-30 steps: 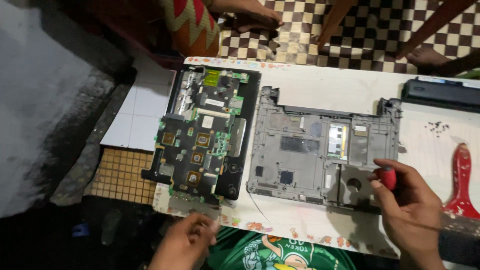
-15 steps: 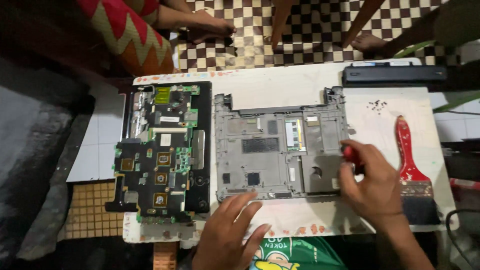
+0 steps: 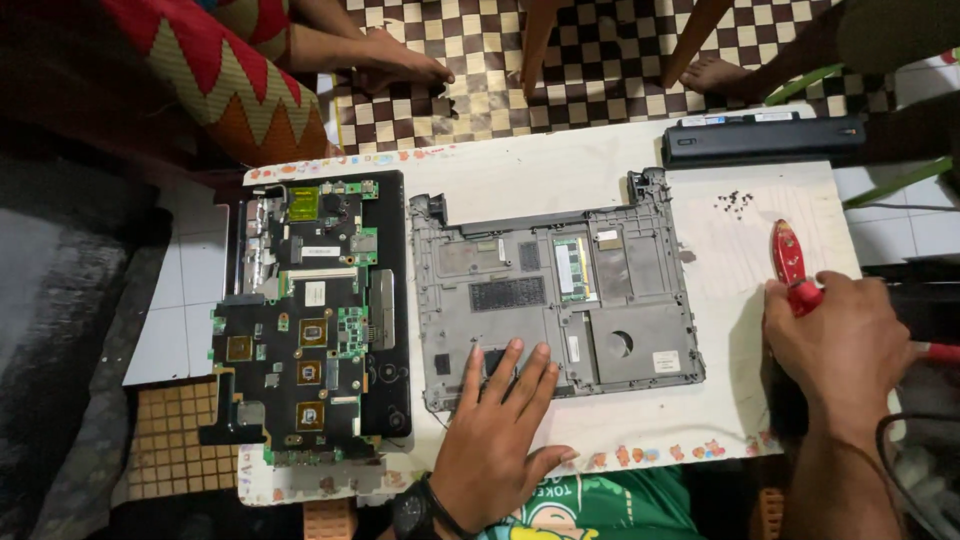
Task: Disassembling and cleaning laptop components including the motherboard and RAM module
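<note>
A grey laptop bottom case [image 3: 555, 290] lies upside down in the middle of a white table [image 3: 540, 170]. My left hand [image 3: 500, 425] lies flat with spread fingers on the case's near edge and holds nothing. Off the case, at the table's right edge, my right hand [image 3: 845, 345] has its fingers curled on a small red screwdriver handle [image 3: 805, 296]. That hand lies over the lower part of a red-handled brush [image 3: 783, 250]. A green and black motherboard [image 3: 300, 320] rests on a black laptop panel to the left of the case.
A black battery bar [image 3: 765, 140] lies along the far right edge. A small heap of dark screws [image 3: 735, 200] sits near it. Other people's bare feet [image 3: 395, 65] rest on the chequered floor beyond the table. A patterned red cloth [image 3: 215, 75] is at the far left.
My right hand has left the case's right side and moved right onto the brush. My left hand has come up from the table's near edge onto the case.
</note>
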